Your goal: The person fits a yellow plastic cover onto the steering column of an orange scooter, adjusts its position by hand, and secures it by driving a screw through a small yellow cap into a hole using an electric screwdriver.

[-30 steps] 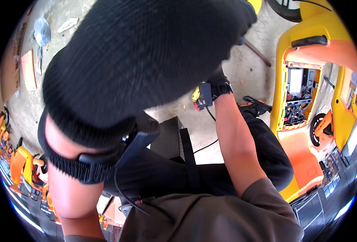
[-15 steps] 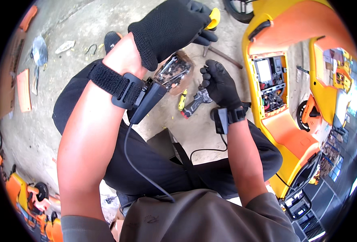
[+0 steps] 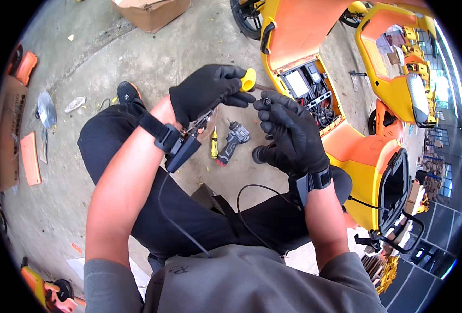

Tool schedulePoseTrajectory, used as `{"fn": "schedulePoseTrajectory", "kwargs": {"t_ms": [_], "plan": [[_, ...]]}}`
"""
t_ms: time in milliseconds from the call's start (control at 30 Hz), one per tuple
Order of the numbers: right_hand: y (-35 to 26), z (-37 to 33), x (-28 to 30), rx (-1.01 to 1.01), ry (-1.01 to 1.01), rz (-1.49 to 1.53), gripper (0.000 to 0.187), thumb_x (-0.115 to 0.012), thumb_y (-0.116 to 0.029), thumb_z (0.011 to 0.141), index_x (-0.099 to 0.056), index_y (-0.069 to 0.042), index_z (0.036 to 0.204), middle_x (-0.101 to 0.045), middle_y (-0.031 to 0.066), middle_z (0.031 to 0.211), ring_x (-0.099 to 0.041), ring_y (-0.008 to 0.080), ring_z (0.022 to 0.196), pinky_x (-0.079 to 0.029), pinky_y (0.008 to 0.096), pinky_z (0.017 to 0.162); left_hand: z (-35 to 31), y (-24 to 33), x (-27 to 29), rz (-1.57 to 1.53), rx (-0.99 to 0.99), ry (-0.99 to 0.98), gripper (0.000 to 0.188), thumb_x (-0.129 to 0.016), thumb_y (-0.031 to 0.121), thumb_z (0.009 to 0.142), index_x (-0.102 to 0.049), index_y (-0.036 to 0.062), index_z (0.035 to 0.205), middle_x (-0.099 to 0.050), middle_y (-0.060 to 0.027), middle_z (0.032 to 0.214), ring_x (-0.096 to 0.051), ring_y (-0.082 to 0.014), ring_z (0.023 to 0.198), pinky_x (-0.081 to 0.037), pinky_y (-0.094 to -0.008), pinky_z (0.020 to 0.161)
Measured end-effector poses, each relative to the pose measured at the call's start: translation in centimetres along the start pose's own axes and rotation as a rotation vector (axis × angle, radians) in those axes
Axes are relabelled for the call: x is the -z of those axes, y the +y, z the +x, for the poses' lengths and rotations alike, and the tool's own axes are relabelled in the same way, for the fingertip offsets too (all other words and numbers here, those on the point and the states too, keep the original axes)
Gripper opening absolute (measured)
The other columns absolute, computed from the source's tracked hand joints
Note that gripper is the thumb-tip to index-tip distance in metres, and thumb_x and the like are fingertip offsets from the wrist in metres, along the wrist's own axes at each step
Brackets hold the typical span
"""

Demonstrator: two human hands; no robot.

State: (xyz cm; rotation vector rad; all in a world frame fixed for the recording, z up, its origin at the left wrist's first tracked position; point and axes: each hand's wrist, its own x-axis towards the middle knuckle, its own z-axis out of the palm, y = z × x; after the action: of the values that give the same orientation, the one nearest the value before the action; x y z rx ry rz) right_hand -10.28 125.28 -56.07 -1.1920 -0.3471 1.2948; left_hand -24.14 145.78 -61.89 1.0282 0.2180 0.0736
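We are gripping a yellow-handled screwdriver in our gloved left hand, fingers wrapped tight around the handle. Our right hand is pinching a small dark part at its tip. Both are hovering above the concrete floor, beside the orange ride-on car.

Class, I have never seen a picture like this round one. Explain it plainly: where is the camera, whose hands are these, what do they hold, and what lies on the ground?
The camera sits on a seated person's head and looks down through a fisheye lens, so edges bend. Both hands wear black gloves. The left hand grips a yellow-handled screwdriver; the right hand pinches a small dark part at its tip. On the concrete floor between the knees lie a cordless drill and a small yellow tool. An opened orange and yellow vehicle body stands to the right.
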Motion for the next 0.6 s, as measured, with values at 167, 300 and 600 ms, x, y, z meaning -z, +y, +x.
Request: {"fn": "schedulePoseTrajectory", "kwargs": {"t_ms": [167,300,600], "plan": [[-0.4,-2.0,0.0,0.014,0.046,-0.089,0.037,-0.059,-0.01,0.105,-0.055,0.006,0.138,-0.069,0.0123,0.118,-0.066,0.0136,0.096,-0.056,0.0262,0.083,-0.7,-1.8,-2.6,-0.099,-0.029,-0.103,0.051,-0.059,0.023,0.106,-0.047,-0.0082,0.144,-0.063,-0.0181,0.131,-0.067,-0.0264,0.119,-0.053,-0.0358,0.106],[0.0,-2.6,0.5,0.084,0.076,-0.225,0.033,-0.061,-0.013,0.103,-0.059,0.003,0.132,-0.069,0.0061,0.109,-0.062,0.009,0.089,-0.053,0.0236,0.078,-1.0,-2.5,-2.8,-0.113,-0.003,-0.053,0.052,-0.06,0.024,0.105,-0.047,-0.0067,0.145,-0.062,-0.0194,0.135,-0.067,-0.026,0.118,-0.054,-0.0365,0.105],[7.8,4.1,4.9,-0.116,0.061,-0.481,0.015,-0.065,-0.015,0.1,-0.067,-0.002,0.107,-0.067,0.0015,0.087,-0.061,0.0084,0.074,-0.051,0.0257,0.067,-1.3,3.7,4.2,0.233,-0.152,0.189,0.043,-0.058,0.018,0.106,-0.052,-0.0042,0.142,-0.067,-0.017,0.131,-0.069,-0.0226,0.114,-0.056,-0.0349,0.102]]}}
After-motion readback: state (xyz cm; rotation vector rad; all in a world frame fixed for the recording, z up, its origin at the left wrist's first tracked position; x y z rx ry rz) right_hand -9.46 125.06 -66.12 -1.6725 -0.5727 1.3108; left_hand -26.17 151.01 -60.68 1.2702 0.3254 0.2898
